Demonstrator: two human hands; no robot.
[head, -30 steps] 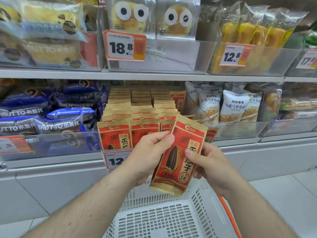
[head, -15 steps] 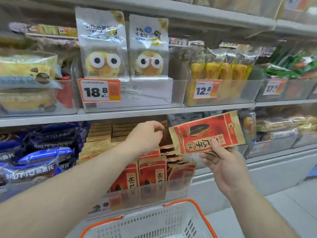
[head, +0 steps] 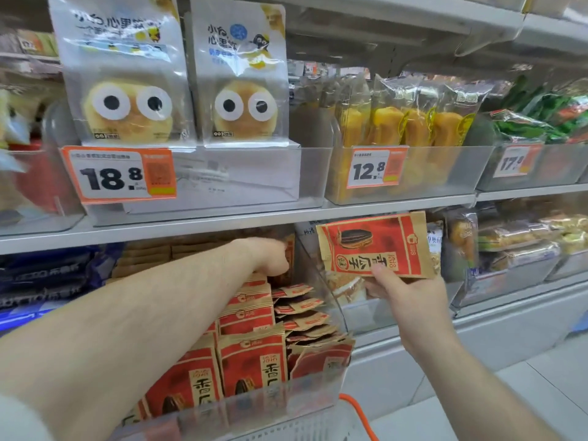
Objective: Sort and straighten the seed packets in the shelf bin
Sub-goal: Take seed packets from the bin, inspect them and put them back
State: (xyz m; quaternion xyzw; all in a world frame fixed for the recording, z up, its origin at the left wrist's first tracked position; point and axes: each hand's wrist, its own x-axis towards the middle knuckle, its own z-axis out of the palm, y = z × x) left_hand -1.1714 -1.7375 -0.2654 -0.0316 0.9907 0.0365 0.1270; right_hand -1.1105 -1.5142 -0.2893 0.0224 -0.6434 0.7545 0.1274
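Red and tan seed packets [head: 251, 367] fill a clear shelf bin [head: 254, 405] on the lower shelf. The left and middle rows stand upright, while the right row [head: 305, 316] lies slumped and askew. My left hand [head: 267, 256] reaches deep into the back of the bin, against a packet standing at the back [head: 289, 259]. Its fingers are hidden behind the hand. My right hand [head: 410, 300] pinches the lower edge of one seed packet [head: 375, 246], held sideways in the air to the right of the bin, just under the upper shelf's edge.
A white basket [head: 318, 431] with an orange handle [head: 359, 415] sits below the bin. Blue snack packs [head: 47, 275] lie left of it, and white packs [head: 350, 291] are in the bin to the right. The upper shelf holds bun packs and price tags [head: 117, 176].
My left hand let go of the packet and reached to the back of the bin. My right hand turned the packet sideways and lifted it to the right. The view moved closer and higher.
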